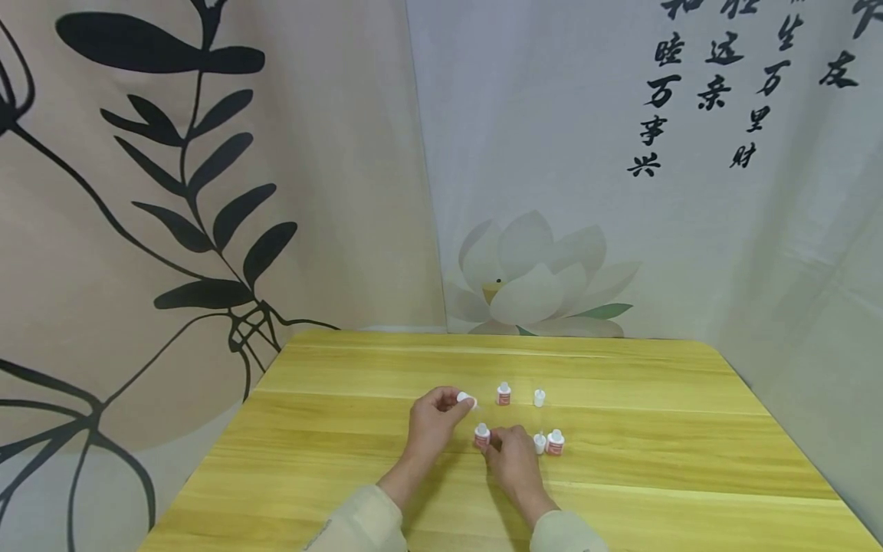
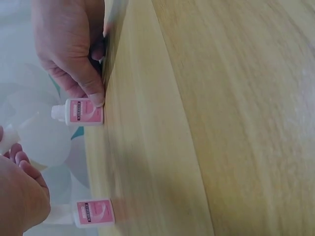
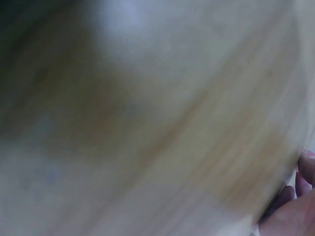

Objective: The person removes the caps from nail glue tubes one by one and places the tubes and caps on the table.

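My left hand [image 1: 431, 423] pinches a white cap [image 1: 466, 399] between thumb and fingers, held above the table. In the left wrist view a thin tip sticks out of that cap [image 2: 9, 139]. Fingers of my right hand [image 1: 513, 464] grip the lower side of a small pink-labelled bottle [image 1: 482, 436], which stands upright on the table. The left wrist view shows the thumb against this bottle's label [image 2: 85, 111]. The right wrist view is blurred, with part of the hand [image 3: 290, 209] at its lower right edge.
Behind the hands stand another pink-labelled bottle [image 1: 503, 394] and a white cap [image 1: 539, 397]. Just right of my right hand, a white cap [image 1: 539, 443] sits beside a third bottle [image 1: 555, 442]. A printed curtain [image 1: 359, 192] hangs behind the wooden table [image 1: 655, 414].
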### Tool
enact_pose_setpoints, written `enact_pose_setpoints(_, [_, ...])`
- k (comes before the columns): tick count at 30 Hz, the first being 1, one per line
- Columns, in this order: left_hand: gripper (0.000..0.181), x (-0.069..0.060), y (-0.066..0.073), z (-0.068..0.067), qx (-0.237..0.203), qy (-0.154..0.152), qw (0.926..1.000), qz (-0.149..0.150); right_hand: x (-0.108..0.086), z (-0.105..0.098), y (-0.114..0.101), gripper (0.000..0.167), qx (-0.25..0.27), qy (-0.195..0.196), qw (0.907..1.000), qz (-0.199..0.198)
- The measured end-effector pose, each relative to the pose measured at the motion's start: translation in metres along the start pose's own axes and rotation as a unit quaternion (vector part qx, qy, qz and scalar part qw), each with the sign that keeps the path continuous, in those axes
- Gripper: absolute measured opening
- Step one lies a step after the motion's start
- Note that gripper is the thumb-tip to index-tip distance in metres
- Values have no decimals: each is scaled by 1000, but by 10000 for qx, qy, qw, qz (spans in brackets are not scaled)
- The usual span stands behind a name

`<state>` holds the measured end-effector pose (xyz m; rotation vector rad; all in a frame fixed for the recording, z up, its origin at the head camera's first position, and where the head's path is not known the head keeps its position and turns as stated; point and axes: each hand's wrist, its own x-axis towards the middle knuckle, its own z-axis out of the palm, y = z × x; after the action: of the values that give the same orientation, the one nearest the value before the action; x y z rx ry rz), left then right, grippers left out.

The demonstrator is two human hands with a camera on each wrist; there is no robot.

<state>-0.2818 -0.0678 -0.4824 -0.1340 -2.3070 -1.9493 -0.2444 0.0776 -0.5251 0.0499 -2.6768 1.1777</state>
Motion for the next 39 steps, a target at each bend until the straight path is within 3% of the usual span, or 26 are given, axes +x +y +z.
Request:
enact_pose_setpoints(18, [29,0,0,4,-280,-114,9995,-35,0,0,1,9,46,-35,10000,-2])
enact_pose_setpoints(27, [21,1,-1,5,-415,-77,9991,-76,0,-1,0,8,23,-57,10000,-4])
enact_pose_setpoints(39, [22,1,-1,6,-288,-52,9995,-76,0,0,3,8,-74,-22,9999,-82])
